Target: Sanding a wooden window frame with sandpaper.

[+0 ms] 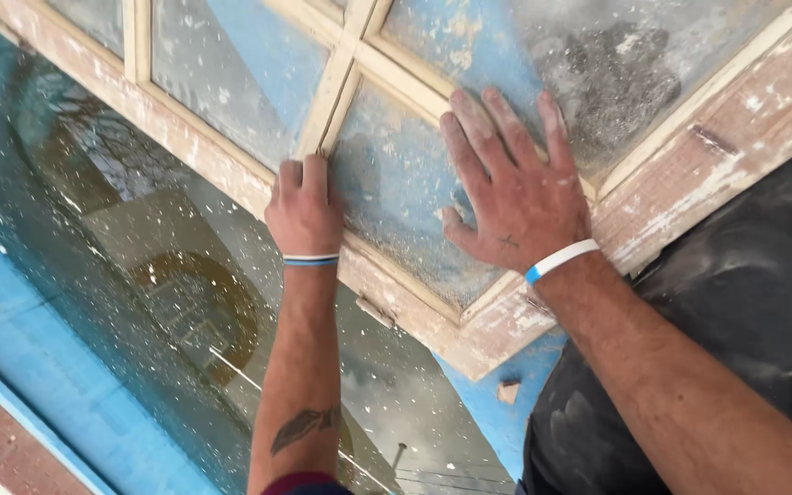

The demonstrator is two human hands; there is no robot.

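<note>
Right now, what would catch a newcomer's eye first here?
Two bare hands press on a weathered wooden window frame with dusty glass panes: the left hand curled at the central bar, the right hand spread flat on a pane. Below lies a blue paint-speckled reflective surface.

window frame (469,312) cut off at top, left hand's (302,213) fingertips curled under, unseen

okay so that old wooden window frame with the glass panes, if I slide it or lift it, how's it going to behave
The window frame is probably stiff and fairly heavy, given thick wooden rails and several glass panes. The glass likely makes it fragile. The dust and flaking paint may make it slippery under the flat right hand, while the left hand grips near a thin bar.
</note>
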